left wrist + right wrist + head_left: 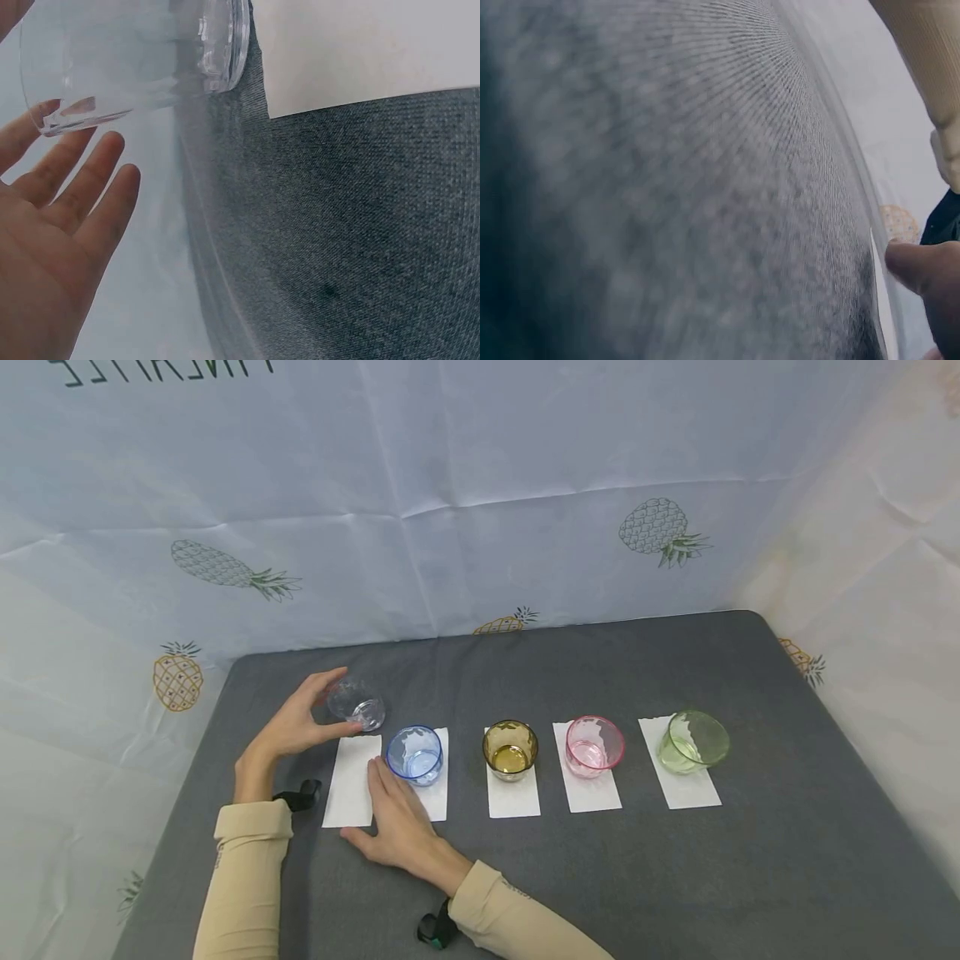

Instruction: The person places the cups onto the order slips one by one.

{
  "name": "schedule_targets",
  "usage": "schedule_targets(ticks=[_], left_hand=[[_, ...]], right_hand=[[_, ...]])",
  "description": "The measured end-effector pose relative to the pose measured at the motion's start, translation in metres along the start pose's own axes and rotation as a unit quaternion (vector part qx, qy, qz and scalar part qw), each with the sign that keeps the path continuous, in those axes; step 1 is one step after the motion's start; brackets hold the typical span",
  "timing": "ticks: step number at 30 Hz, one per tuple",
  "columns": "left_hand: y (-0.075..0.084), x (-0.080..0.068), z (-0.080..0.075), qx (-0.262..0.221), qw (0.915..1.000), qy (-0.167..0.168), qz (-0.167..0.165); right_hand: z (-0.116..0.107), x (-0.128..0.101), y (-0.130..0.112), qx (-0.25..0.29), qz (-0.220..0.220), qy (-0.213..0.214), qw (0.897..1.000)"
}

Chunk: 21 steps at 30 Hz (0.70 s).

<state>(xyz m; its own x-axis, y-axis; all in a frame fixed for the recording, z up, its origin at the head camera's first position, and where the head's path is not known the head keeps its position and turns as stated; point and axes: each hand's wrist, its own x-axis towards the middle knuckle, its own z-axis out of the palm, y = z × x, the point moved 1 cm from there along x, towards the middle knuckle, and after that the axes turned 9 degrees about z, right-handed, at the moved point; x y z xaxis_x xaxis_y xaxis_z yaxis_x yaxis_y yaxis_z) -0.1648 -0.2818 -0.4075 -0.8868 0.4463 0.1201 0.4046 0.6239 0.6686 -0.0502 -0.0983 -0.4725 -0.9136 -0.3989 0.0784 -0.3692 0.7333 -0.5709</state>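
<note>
A clear glass cup [356,703] is at the far left of the row, behind the first white paper [347,789]. My left hand [298,720] holds it between thumb and fingers, the thumb on the near side. In the left wrist view, fingertips of the left hand [60,217] meet the glass near its rim. My right hand [401,827] lies with extended fingers at the right edge of that paper, beside the blue glass cup [415,756]. Only the thumb and a little of the right hand [937,277] show in the right wrist view.
Rightward stand an amber cup [510,752], a pink cup [594,747] and a green cup [693,742], each on or overlapping its own white paper. All lie on a dark grey cloth-covered table [637,885]. A pineapple-print curtain [450,560] hangs behind.
</note>
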Motion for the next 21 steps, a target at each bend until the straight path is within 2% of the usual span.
schedule_targets(ticks=[5, 9, 21], left_hand=[[-0.0024, 0.0014, 0.0019, 0.001, 1.0000, -0.007, -0.003], [-0.0049, 0.0021, 0.0044, 0.000, 0.9999, -0.012, -0.004], [-0.0054, 0.0021, 0.0069, -0.013, 0.9997, 0.018, -0.002]], right_hand=[[0.0004, -0.0017, -0.0019, -0.022, 0.019, -0.010, 1.000], [0.0001, -0.0025, -0.0030, -0.020, 0.030, -0.009, 0.999], [0.0041, -0.0026, -0.0030, -0.022, 0.033, 0.016, 0.999]])
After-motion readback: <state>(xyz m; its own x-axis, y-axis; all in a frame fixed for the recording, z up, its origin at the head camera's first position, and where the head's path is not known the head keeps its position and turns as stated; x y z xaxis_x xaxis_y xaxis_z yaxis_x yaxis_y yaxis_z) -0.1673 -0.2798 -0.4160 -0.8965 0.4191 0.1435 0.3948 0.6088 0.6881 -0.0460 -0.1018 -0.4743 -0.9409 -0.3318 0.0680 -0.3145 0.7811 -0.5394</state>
